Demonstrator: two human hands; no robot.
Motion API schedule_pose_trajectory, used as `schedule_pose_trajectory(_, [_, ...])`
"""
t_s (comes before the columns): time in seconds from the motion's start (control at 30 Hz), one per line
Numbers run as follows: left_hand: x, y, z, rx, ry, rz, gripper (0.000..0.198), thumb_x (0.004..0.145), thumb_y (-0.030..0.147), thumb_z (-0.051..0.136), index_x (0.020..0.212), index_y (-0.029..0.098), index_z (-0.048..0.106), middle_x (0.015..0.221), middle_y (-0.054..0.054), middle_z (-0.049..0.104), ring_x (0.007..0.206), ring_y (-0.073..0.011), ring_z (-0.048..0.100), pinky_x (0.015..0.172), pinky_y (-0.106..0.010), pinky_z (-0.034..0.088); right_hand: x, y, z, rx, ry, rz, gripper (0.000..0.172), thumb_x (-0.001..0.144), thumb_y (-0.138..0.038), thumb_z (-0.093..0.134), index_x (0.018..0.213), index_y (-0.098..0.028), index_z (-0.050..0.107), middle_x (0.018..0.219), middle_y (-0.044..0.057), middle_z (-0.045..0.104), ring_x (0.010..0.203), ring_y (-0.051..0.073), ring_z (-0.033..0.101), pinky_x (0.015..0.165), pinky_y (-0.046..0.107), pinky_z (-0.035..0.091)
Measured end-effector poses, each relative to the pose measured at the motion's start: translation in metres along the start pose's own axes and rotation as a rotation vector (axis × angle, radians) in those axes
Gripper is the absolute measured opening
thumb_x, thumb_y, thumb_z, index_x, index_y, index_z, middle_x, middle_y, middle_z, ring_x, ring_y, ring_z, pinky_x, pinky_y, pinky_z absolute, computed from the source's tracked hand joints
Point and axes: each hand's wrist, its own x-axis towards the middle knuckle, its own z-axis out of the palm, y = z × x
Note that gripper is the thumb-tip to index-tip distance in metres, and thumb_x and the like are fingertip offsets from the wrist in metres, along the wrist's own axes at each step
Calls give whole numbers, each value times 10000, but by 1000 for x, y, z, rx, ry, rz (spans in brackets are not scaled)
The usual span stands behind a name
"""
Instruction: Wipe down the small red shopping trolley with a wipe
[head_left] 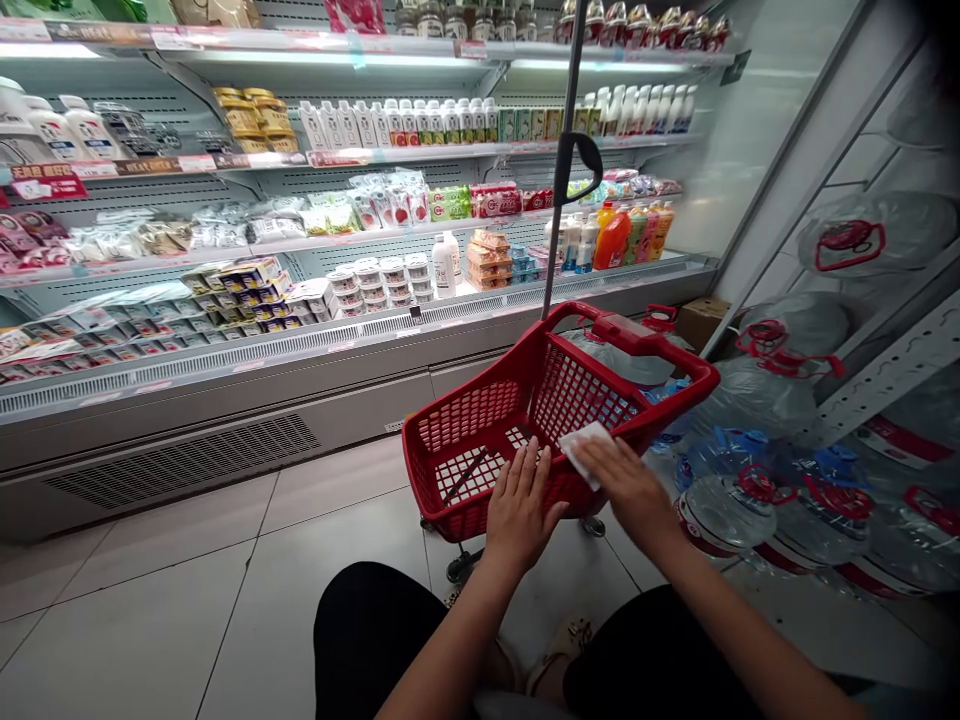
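Note:
A red plastic shopping basket cart (457,405) with lattice sides stands on wheels in front of me, its basket tilted. My left hand (523,505) lies flat on its near side with the fingers stretched toward the rim. Against the near rim, further right, my right hand (626,480) presses a folded white cloth or tissue (587,440), its fingers laid over it. The underside of the cloth is hidden. A red handle (637,340) arches over the right end of the basket.
A refrigerated display (217,375) with dairy and drinks runs behind the cart. A thin dark pole with a handle (577,170) rises beside the basket. Large water bottles (727,510) crowd the right side, near a white metal rack (892,350). Pale floor tiles (330,560) lie below.

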Motion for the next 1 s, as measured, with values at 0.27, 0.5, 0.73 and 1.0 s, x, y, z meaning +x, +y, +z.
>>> schedule_pose_trajectory(0.27, [0,-1,-3,7,-18,44,836,1063,562,444,1700,182,59,1757,-72,154,1618,-237,177,1285,-412,305,-3,61,-21,-87,44,141,743,965,-25,331,1653,-305,300,1605,20,498,1492,221,461,1288,508,282])
schedule_pose_trajectory(0.5, [7,5,5,-23,-5,51,863,1070,567,419,1687,92,47,1753,-122,145,1624,-245,138,1303,-413,258,8,6,13,-7,45,90,769,962,-18,331,1677,-279,222,1576,33,540,1485,209,471,1276,484,321])
schedule_pose_trajectory(0.73, [-9,-12,-5,-20,-11,39,853,1074,571,400,1690,116,24,1743,-112,202,1614,-233,188,1310,-419,249,6,-7,17,37,-26,15,743,976,-71,366,1673,-291,230,1617,30,484,1487,206,468,1274,474,311])
schedule_pose_trajectory(1.0, [-58,-60,-21,62,3,-94,800,1090,467,409,1695,175,-24,1720,-110,277,1588,-251,279,1294,-452,268,9,47,21,11,50,158,821,913,-28,338,1679,-289,200,1624,33,476,1532,222,397,1260,514,337])
